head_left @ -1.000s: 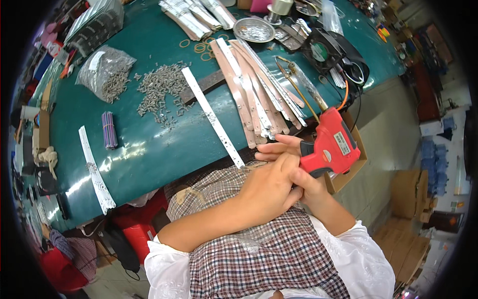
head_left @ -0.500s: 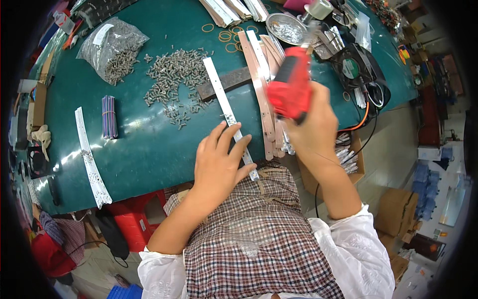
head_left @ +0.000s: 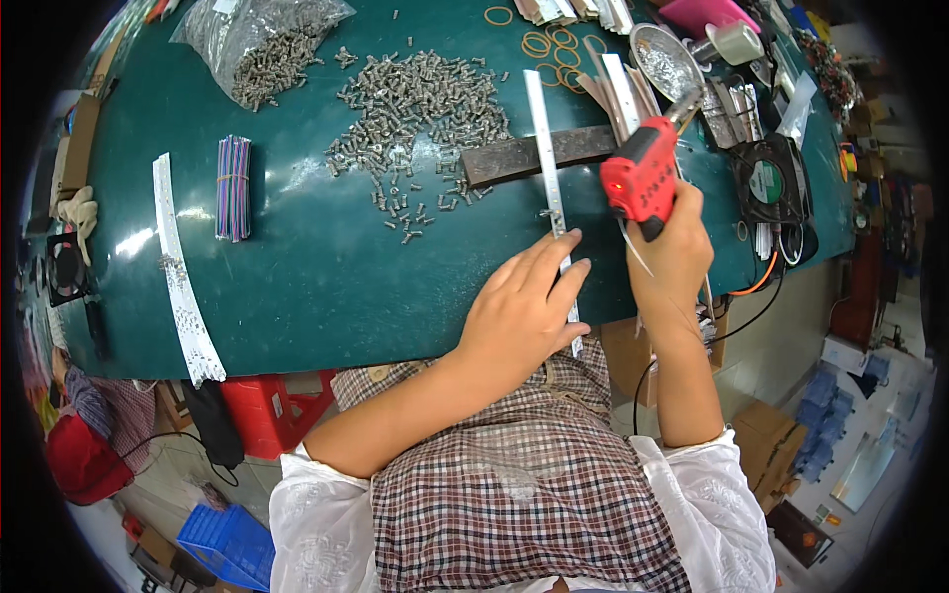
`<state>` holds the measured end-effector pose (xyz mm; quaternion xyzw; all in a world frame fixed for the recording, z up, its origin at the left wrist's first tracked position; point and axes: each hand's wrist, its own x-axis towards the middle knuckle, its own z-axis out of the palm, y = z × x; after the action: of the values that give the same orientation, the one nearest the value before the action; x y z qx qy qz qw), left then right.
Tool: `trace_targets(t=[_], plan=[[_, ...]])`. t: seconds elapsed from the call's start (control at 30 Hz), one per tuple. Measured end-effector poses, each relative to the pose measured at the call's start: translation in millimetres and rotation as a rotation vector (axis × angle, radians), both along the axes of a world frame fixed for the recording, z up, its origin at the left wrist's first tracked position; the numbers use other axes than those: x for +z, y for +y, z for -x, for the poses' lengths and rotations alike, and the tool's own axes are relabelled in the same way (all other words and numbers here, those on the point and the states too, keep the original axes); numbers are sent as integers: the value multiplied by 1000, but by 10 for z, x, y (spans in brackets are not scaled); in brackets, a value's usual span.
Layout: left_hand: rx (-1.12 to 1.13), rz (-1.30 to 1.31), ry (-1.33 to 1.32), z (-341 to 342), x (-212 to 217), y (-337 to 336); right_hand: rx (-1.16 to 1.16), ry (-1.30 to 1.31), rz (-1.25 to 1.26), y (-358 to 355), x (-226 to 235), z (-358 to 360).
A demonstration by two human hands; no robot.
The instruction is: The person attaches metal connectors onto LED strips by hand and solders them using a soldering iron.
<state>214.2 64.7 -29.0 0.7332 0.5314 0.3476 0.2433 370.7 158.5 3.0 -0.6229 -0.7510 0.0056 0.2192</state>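
Note:
A narrow white perforated strip lies across a dark flat bar, its near end at the table edge. My left hand rests on the strip's near half, fingers apart and stretched over it. Small metal bits sit on the strip just beyond the fingertips. To the right, my right hand is wrapped round the handle of a red pistol-shaped soldering gun. Its metal tip points away toward a round dish of silvery bits, clear of the strip. My right hand and the gun partly hide more strips behind them.
Left of the strip lie a pile of small metal parts, a bag of them, a bundle of thin striped rods and another white strip. Rubber bands, a wire spool and a small fan are at right.
The view has shifted, so the table things sit farther right. The blurred soldering gun now shows sharply, its metal tip near the dish. My left hand stays on the strip.

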Motion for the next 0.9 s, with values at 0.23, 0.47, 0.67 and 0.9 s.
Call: trace_targets(t=[0.23,0.47,0.67,0.9], plan=[[-4,-16,78,-11,64,123,-49,110,112,29,73,34],[44,-22,104,57,61,49,-25,162,98,144,68,55],[352,-82,206,450,184,108,-46,223,41,135,175,-8],[530,-71,293,1029,184,307,-97,680,64,-222,588,-135]])
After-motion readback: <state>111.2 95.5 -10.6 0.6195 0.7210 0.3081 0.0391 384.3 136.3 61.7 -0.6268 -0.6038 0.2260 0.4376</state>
